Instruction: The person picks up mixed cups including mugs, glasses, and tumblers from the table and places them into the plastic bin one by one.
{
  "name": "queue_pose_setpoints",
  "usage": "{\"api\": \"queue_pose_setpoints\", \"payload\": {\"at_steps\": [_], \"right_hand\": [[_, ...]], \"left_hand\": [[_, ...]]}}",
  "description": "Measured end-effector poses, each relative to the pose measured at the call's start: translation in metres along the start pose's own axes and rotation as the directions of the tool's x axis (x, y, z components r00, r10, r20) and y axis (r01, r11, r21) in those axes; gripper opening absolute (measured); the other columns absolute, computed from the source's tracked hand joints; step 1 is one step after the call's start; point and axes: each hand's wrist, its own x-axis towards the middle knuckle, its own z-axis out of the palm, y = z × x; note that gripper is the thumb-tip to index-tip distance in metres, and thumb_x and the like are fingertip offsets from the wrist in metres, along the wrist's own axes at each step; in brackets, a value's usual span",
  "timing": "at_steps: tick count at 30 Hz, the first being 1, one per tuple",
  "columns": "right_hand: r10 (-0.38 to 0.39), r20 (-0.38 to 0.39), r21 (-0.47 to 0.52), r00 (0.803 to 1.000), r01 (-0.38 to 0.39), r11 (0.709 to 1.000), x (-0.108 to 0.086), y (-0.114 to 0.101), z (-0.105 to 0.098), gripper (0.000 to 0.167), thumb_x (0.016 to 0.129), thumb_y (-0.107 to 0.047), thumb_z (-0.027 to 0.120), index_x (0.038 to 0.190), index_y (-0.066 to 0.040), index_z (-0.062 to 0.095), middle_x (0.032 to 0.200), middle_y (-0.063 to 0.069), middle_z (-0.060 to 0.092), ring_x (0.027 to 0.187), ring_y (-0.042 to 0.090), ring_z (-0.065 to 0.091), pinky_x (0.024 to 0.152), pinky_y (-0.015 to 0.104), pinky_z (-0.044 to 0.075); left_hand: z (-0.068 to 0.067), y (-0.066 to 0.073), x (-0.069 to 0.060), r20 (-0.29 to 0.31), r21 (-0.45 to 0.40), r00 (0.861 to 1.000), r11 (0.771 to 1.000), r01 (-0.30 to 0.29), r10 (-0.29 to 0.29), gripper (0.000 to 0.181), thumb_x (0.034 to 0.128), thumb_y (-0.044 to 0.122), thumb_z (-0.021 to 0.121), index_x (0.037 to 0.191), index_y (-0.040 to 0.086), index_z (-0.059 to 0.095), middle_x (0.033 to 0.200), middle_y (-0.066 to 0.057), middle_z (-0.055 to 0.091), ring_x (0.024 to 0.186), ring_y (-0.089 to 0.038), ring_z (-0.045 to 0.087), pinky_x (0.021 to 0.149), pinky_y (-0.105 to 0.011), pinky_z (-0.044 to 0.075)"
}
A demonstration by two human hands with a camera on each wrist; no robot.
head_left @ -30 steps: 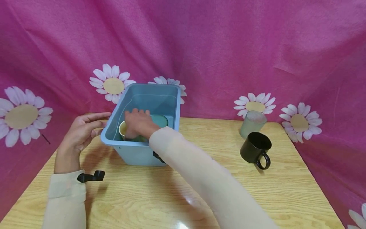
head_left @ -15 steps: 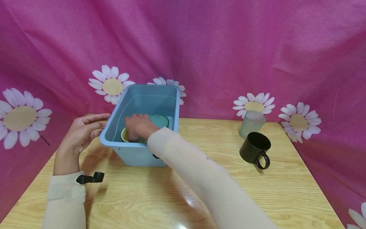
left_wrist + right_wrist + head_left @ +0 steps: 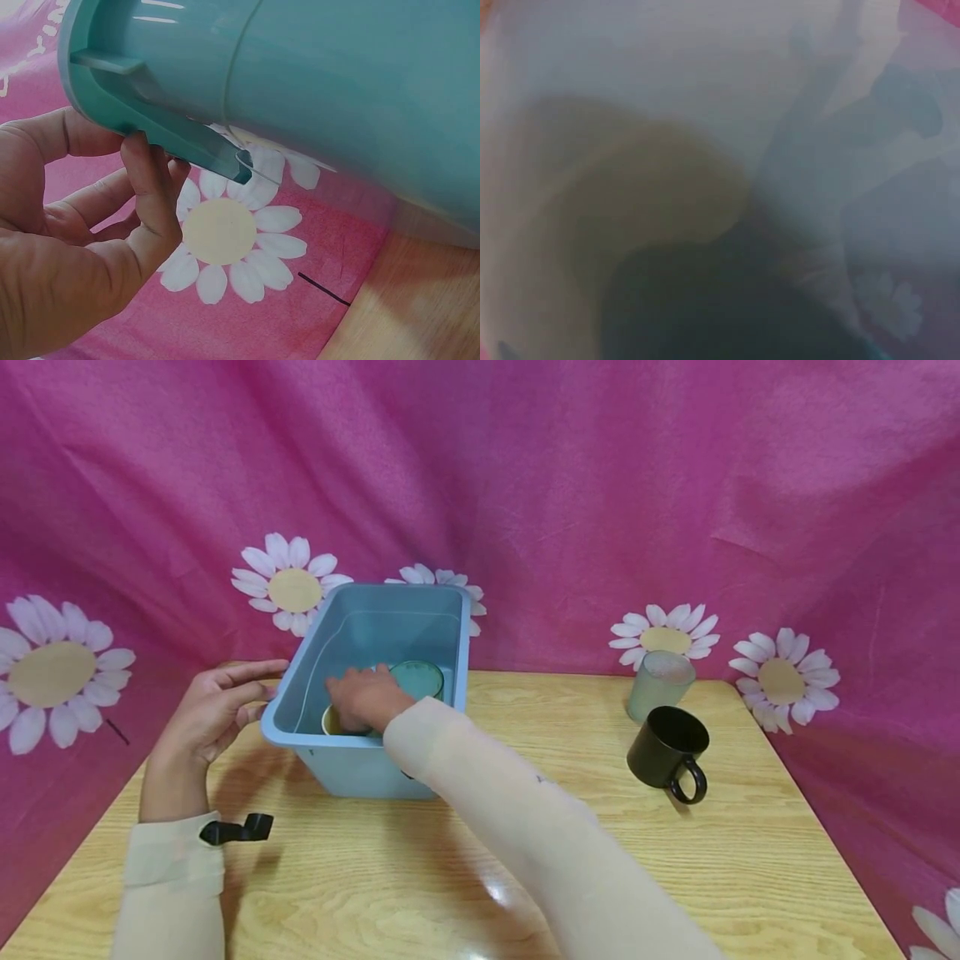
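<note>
In the head view we see a creased magenta cloth (image 3: pixel 540 485) hanging as a wall from nine o'clock through twelve to three. We count large white-petalled daisies with cream centres (image 3: pixel 292 590) on it: at nine, between nine and ten, at eleven, two near three, and one cropped at four. A short dark line (image 3: pixel 117 732) marks the cloth near nine. At six o'clock we find a pale wood-grained tabletop (image 3: pixel 360 893), its glossy surface catching a white glare (image 3: pixel 495 892).

Bin (image 3: pixel 367 772) grey-blue; mug (image 3: pixel 660 750) black; cloth (image 3: pixel 540 510) magenta with white daisies (image 3: pixel 293 590); half-hidden cup (image 3: pixel 329 721) seemingly yellow.
</note>
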Motion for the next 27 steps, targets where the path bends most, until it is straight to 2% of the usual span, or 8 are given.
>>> {"api": "queue_pose_setpoints", "payload": {"at_steps": [9,15,23,27], "right_hand": [[0.071,0.022,0.008,0.997,-0.071,0.997,-0.007,0.004,0.001,0.045,0.105,-0.029,0.053,0.149,-0.020,0.046,0.143,0.002,0.055,0.129,0.018,0.050,0.116,0.038,0.032],[0.058,0.008,0.000,0.998,-0.058,0.998,-0.012,0.008,-0.002,0.047,0.105,-0.031,0.055,0.150,-0.021,0.044,0.146,0.003,0.050,0.132,0.021,0.045,0.119,0.041,0.032],[0.042,-0.001,-0.027,0.999,-0.042,0.999,-0.012,0.012,-0.005,0.062,0.101,-0.036,0.060,0.157,-0.024,0.035,0.154,0.003,0.042,0.138,0.023,0.038,0.123,0.046,0.024],[0.034,-0.015,-0.038,0.999,-0.035,0.999,-0.018,0.013,-0.009,0.066,0.099,-0.037,0.063,0.157,-0.023,0.034,0.158,0.003,0.038,0.142,0.024,0.035,0.124,0.047,0.021]], "left_hand": [[-0.001,-0.001,0.000,0.016,-0.013,1.000,1.000,0.000,0.000,0.032,0.0960,-0.011,0.059,0.113,0.008,0.079,0.101,-0.002,0.076,0.084,-0.013,0.072,0.074,-0.025,0.061],[-0.001,0.000,0.001,0.010,-0.022,1.000,1.000,0.003,-0.003,0.031,0.0959,-0.010,0.060,0.113,0.008,0.079,0.103,-0.001,0.076,0.084,-0.013,0.072,0.075,-0.025,0.061],[-0.001,0.000,-0.001,0.012,-0.016,1.000,1.000,0.012,-0.012,0.030,0.0963,-0.009,0.061,0.114,0.008,0.078,0.105,-0.001,0.076,0.084,-0.013,0.072,0.076,-0.025,0.061],[0.000,0.000,-0.001,0.011,-0.013,1.000,1.000,0.011,-0.011,0.029,0.0961,-0.008,0.062,0.115,0.008,0.078,0.105,-0.001,0.076,0.084,-0.013,0.072,0.076,-0.026,0.061]]}}
